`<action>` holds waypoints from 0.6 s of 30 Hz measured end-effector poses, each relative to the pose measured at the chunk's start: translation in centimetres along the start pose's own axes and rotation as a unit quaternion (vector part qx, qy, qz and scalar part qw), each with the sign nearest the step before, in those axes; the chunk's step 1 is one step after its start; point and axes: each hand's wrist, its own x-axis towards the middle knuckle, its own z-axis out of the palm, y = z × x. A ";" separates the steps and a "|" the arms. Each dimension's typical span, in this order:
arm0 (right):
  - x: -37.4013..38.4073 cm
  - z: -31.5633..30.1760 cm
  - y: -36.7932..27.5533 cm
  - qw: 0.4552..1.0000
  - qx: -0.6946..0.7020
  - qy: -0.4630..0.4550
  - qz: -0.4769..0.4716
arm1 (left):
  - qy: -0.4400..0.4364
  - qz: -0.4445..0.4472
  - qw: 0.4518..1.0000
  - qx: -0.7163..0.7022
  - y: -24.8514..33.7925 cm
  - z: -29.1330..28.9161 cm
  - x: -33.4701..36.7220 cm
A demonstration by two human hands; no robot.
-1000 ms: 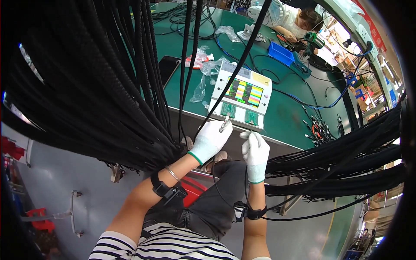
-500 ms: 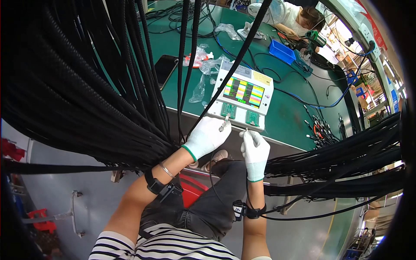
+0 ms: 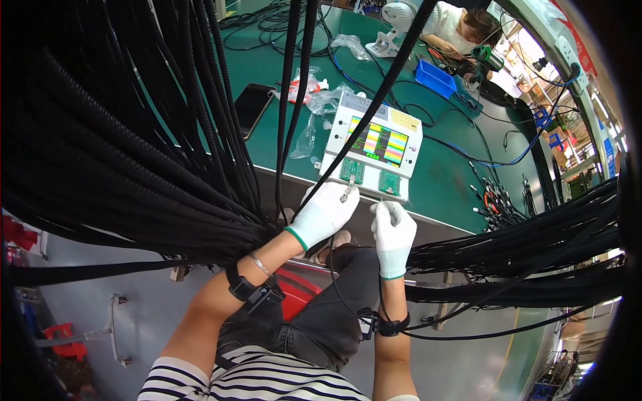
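My left hand [image 3: 329,206], in a white knit glove with a green cuff, is closed on a metal cable connector [image 3: 346,194]. The connector's tip is at the front edge of the left green circuit board [image 3: 352,172] on a white tester [image 3: 342,150]; whether it is seated I cannot tell. Below that hand a thin black cable [image 3: 334,281] hangs in a loop. My right hand [image 3: 394,230], gloved alike, pinches the end of a black cable [image 3: 381,294] just in front of the right circuit board [image 3: 390,182]. The tester's colour screen [image 3: 378,142] is lit.
Thick bundles of black cables hang at the left [image 3: 134,167] and lie at the right [image 3: 521,234]. On the green table [image 3: 267,157] are a phone [image 3: 253,110], plastic bags [image 3: 305,137], a blue tray [image 3: 435,79] and a white fan [image 3: 399,17]. Another person [image 3: 461,30] works beyond.
My left hand has shifted slightly right and down with the connector. My right hand has barely moved. The white fan at the back has turned. Some hanging cables have swayed right.
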 end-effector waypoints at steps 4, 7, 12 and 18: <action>0.6 0.4 0.5 0.983 -0.096 0.098 -0.124 | 0.010 -0.041 0.999 -0.021 0.3 0.5 0.1; 0.9 0.5 0.4 0.977 -0.114 0.118 -0.135 | 0.012 -0.033 0.999 -0.019 0.3 0.6 -0.1; 0.8 0.3 0.0 0.974 -0.130 0.135 -0.125 | -0.050 -0.182 0.949 -0.254 -0.9 -0.9 -1.7; 0.6 -0.1 -0.5 0.980 -0.128 0.107 -0.107 | -0.115 -0.382 0.787 -0.470 -3.2 -2.2 -5.0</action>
